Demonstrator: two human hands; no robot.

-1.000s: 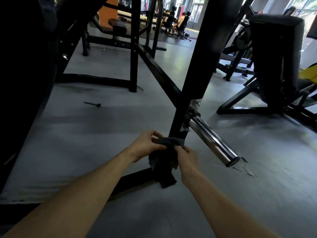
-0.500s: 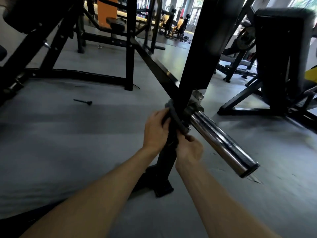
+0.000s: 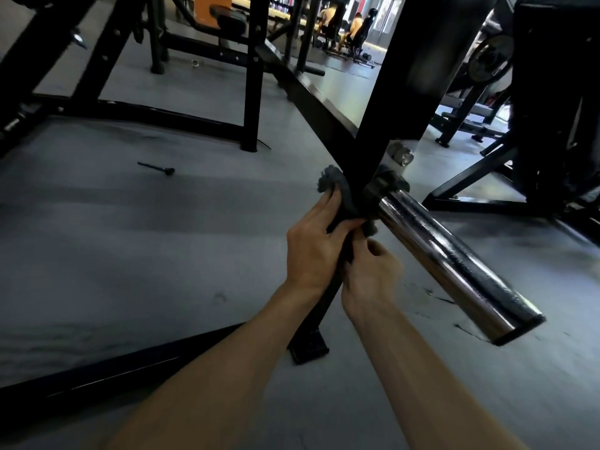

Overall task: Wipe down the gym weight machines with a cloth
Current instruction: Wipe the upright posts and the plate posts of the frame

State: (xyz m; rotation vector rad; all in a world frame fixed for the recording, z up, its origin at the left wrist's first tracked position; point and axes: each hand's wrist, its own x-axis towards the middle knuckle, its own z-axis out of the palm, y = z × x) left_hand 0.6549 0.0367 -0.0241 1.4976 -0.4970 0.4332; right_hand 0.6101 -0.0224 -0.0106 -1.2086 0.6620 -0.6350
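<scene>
A dark grey cloth (image 3: 337, 193) is wrapped round the black slanted post (image 3: 402, 92) of a weight machine, just left of where a chrome weight peg (image 3: 454, 264) sticks out toward me. My left hand (image 3: 313, 248) grips the cloth against the post from the left. My right hand (image 3: 370, 274) sits just below and right of it, fingers curled, pinching the cloth's lower end. The post's foot (image 3: 308, 347) rests on the grey floor.
Black frame bars (image 3: 181, 121) of another machine cross the floor at the back left. A small black pin (image 3: 159, 168) lies on the floor. A padded black machine (image 3: 552, 108) stands at the right. People sit far back (image 3: 344, 30). A black base bar (image 3: 113, 371) runs under my left arm.
Both hands have slid the cloth up the post from near its foot to the peg's base. The view has come closer to the machine.
</scene>
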